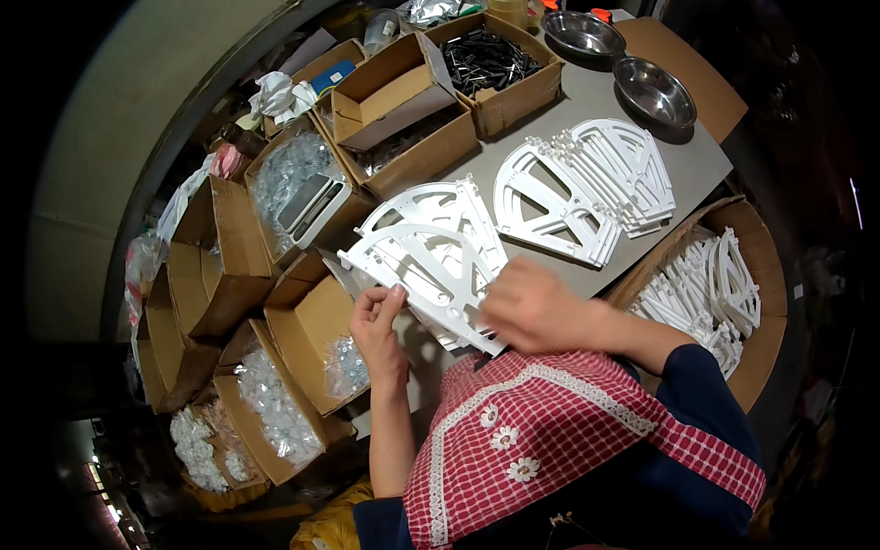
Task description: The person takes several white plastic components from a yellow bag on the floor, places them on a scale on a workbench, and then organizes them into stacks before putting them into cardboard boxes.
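A white plastic fan-shaped frame (431, 266) with cut-out openings lies tilted in front of me, over more frames of the same kind. My left hand (378, 335) pinches its left edge between thumb and fingers. At the frame's lower right corner is my right hand (532, 307), slightly blurred, its fingers curled in. Whatever those fingers hold is hidden. Just beyond, to the right, a row of similar white frames (559, 202) leans together on the grey table (701, 165).
A carton of white plastic parts (765, 339) stands at the right. Cartons with bagged small parts (275, 403) crowd the left. At the back are a box of black pieces (541, 87) and two steel bowls (655, 92). A grey-and-white device (312, 211) rests on one carton.
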`<state>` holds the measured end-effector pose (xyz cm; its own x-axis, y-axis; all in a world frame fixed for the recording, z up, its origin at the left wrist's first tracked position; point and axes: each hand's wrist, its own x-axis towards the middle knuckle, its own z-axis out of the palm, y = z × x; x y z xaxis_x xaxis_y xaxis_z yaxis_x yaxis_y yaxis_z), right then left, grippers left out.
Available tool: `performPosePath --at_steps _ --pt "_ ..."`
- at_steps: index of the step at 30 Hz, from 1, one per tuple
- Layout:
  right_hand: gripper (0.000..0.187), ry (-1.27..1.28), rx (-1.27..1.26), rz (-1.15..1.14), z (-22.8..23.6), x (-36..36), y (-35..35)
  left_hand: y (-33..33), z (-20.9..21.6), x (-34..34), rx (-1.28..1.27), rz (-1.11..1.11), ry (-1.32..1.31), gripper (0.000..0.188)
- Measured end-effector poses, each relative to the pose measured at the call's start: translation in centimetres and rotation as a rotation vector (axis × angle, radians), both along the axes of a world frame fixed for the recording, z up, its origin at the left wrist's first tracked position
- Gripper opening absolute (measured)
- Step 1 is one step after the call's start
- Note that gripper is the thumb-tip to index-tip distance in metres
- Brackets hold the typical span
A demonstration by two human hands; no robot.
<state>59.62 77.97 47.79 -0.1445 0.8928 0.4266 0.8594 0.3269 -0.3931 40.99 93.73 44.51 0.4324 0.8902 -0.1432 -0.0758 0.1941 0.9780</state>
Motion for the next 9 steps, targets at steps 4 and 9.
performPosePath --at_steps 4,9 --pt "0.025 -0.091 0.080 -0.064 0.2 -1.8 -0.1 -0.1 2.6 2.3 0.070 -0.024 -0.046 0.015" --pt "0.028 -0.148 0.069 -0.193 -0.2 -0.4 -0.9 1.4 3.2 4.8 0.107 -0.183 -0.123 0.015"
